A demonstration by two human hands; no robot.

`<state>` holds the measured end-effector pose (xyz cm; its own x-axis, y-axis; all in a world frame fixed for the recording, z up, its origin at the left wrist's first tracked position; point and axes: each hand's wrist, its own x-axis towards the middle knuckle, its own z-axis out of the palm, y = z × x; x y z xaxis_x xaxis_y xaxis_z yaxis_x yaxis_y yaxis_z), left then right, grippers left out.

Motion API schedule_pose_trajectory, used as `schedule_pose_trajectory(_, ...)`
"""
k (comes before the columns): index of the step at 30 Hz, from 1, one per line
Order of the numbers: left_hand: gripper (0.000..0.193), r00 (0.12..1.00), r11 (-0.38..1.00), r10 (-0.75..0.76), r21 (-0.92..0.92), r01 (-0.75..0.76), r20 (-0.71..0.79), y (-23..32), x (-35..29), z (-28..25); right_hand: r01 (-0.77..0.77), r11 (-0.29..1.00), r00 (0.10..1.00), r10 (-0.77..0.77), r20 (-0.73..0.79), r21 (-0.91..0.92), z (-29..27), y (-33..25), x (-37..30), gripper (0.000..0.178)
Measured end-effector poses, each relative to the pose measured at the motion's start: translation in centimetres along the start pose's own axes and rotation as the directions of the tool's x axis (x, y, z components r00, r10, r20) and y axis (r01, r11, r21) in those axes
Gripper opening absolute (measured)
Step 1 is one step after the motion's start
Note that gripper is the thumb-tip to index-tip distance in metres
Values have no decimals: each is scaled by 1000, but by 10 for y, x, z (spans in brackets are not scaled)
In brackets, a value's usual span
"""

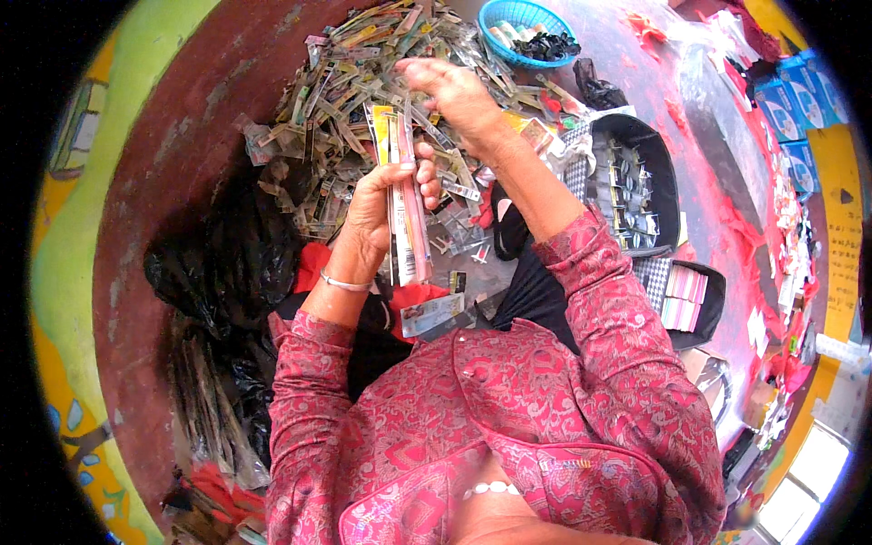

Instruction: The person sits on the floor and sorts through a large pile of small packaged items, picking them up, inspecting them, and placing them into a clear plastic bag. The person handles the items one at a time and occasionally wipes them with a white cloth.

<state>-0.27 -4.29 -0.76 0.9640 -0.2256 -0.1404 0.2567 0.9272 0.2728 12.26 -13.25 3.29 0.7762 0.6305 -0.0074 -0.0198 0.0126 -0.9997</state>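
Note:
Upright in my left hand (pixel 371 204) is a long, slim clear packet (pixel 409 241) with a yellow upper end and pinkish contents; it may be several packets together. The thumb lies across its front and the fingers wrap round it from the right. My right hand (pixel 459 102) is just above and to the right of the packet's top, its fingers stretched out to the left and apart from the thumb. I see nothing held in it. Below both hands spreads a large heap of similar slim packets (pixel 350 100).
A blue basket (pixel 484 11) with black items stands at the far side. To the right are a black case of small metallic parts (pixel 668 182) and a box of pink-striped cards (pixel 683 300). Black plastic bags (pixel 213 259) lie at left, blue boxes (pixel 790 100) at far right.

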Motion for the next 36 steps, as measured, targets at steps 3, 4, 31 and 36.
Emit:
schedule_pose_trajectory(3, 33, 1000, 988, -17, -150, 18, 7, -2, 1, -2, 104, 994, 994, -105, 14, 35, -5, 1, 2, 43)
schedule_pose_trajectory(4, 33, 1000, 979, -23, -205, 23, -1, -5, 1, -1, 125, 992, 991, -125, 51, 9, -6, 5, 3, 45)
schedule_pose_trajectory(31, 38, 950, 987, -147, 29, 161, -277, -37, -35, 8, 387, 865, 881, -449, -148, -321, -77, -19, -23, 30)
schedule_pose_trajectory(36, 51, 956, 998, 57, -15, -64, -287, -18, -13, 3, -96, 634, 858, -338, -386, -767, -263, 49, -39, 22)
